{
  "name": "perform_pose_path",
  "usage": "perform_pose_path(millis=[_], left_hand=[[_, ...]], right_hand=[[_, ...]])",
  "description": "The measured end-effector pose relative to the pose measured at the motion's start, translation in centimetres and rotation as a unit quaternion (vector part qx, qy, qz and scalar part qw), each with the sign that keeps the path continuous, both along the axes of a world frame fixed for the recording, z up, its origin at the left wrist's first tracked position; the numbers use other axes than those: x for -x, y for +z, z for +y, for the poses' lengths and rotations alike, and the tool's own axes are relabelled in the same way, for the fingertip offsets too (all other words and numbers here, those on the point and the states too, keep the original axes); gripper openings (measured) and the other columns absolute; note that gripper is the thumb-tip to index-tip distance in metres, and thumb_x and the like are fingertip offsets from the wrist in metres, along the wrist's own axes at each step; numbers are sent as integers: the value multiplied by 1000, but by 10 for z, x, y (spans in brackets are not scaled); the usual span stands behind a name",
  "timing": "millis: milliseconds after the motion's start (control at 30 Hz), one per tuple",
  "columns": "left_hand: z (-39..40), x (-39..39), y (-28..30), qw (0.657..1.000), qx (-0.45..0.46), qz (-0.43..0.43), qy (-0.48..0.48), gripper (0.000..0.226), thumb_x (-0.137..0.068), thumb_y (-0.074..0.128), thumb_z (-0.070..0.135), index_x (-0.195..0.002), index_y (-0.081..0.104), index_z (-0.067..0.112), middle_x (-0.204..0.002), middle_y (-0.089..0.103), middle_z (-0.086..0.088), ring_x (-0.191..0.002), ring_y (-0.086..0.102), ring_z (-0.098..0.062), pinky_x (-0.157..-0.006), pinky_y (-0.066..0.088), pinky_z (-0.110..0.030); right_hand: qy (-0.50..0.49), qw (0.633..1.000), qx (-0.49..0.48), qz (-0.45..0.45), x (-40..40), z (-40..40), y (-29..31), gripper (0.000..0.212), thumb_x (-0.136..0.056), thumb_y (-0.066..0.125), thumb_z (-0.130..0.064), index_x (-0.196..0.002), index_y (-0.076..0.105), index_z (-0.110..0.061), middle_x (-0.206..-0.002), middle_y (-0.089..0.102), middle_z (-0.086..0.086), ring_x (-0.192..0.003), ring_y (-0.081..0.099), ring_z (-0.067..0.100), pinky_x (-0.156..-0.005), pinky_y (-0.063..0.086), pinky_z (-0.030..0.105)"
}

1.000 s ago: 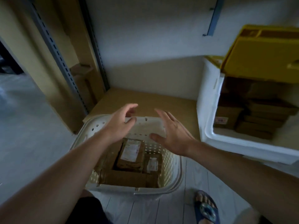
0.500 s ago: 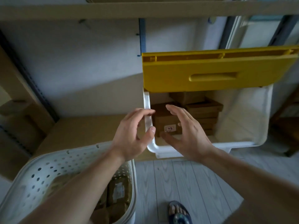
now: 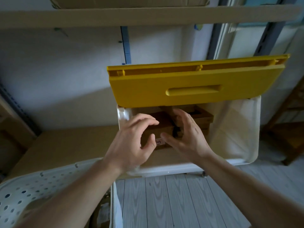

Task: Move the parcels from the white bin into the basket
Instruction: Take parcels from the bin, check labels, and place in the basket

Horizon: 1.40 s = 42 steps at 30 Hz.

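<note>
The white bin [image 3: 236, 134] stands open on the floor under its raised yellow lid [image 3: 194, 84]. Brown cardboard parcels are stacked inside it at the back left. My left hand [image 3: 131, 143] and my right hand [image 3: 185, 137] reach into the bin on either side of the front parcel [image 3: 164, 129], which carries a small label. Both hands have loosely curved fingers; neither plainly grips the parcel. The white perforated basket [image 3: 24, 191] sits at the lower left, with parcels partly visible inside.
A low cardboard-covered shelf [image 3: 70, 145] lies left of the bin, with another shelf board [image 3: 148, 15] overhead. A wooden stand [image 3: 287, 132] is at the right. Grey plank floor [image 3: 172, 203] runs between basket and bin.
My view swung from the basket to the white bin. Both hands left the basket, crossed to the right and reached into the bin around the front parcel.
</note>
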<state>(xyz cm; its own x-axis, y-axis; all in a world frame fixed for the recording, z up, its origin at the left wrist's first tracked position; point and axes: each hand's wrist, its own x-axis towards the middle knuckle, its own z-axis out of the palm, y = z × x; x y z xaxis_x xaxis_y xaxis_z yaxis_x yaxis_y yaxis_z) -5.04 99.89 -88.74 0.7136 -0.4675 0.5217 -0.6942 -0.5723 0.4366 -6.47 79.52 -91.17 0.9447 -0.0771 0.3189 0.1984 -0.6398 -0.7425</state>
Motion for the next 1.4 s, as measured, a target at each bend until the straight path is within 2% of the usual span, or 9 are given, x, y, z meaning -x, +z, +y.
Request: perform_pose_path(millis=[100,233,367,567,700,900,1133,1233,1400], left_hand=[[-18,-5,-10,999,-12,47,7,45,-88,56,25,-132,62,16,-134,58,8,-123,49,2,-102,26,1],[-35,-6,-22,996,-15,85,35,48,-88,58,22,-136,59,16,-136,55,8,-127,50,-5,-100,26,2],[-39,-11,-32,993,-9,106,42,44,-95,62,16,-138,57,19,-138,53,11,-128,48,-2,-95,24,6],[-43,-20,-37,988,48,124,81,48,-96,60,18,-143,52,25,-141,54,13,-129,47,0,-91,25,6],[-50,-27,-41,983,68,145,92,47,-99,55,18,-145,49,25,-143,54,12,-131,47,1,-88,24,8],[-60,-29,-45,979,79,164,91,47,-101,53,17,-146,46,26,-146,52,14,-135,45,-2,-85,20,12],[-71,-26,-39,978,104,170,62,48,-101,53,17,-148,43,29,-148,49,14,-132,40,7,-92,24,7],[-78,-23,-39,977,109,176,53,50,-102,52,16,-150,40,28,-151,48,10,-136,40,1,-101,30,-10],[-91,-19,-41,975,106,190,39,53,-103,50,17,-152,36,29,-152,46,9,-134,38,3,-105,32,-18]], right_hand=[[-3,1000,3,0,-13,-4,3,93,-76,75,-58,-154,39,-20,-148,48,-3,-136,47,15,-112,44,40],[-43,999,8,7,-14,-9,-5,88,-82,79,-48,-154,38,-19,-150,47,-2,-138,46,19,-112,44,40],[-75,995,27,51,-14,-33,-15,91,-84,79,-48,-157,33,-19,-154,44,2,-143,41,22,-111,35,32],[-116,990,9,81,-31,-47,-20,92,-85,78,-45,-158,29,-18,-160,39,6,-147,36,24,-107,32,28],[-114,991,17,74,-36,-42,-23,92,-84,79,-45,-157,30,-18,-159,40,5,-145,39,22,-98,29,22],[-100,994,17,46,-32,-42,-22,92,-84,81,-45,-156,32,-17,-155,44,4,-143,42,20,-100,29,19],[-92,996,0,5,-19,-54,-15,89,-82,81,-44,-155,35,-21,-152,48,-3,-140,43,12,-105,32,21],[-94,996,3,0,-14,-60,-12,88,-82,81,-43,-154,35,-21,-152,48,-4,-141,42,12,-109,33,23],[-98,995,-7,-2,-8,-68,-9,89,-82,82,-43,-154,36,-19,-151,49,-4,-141,43,12,-110,35,24]])
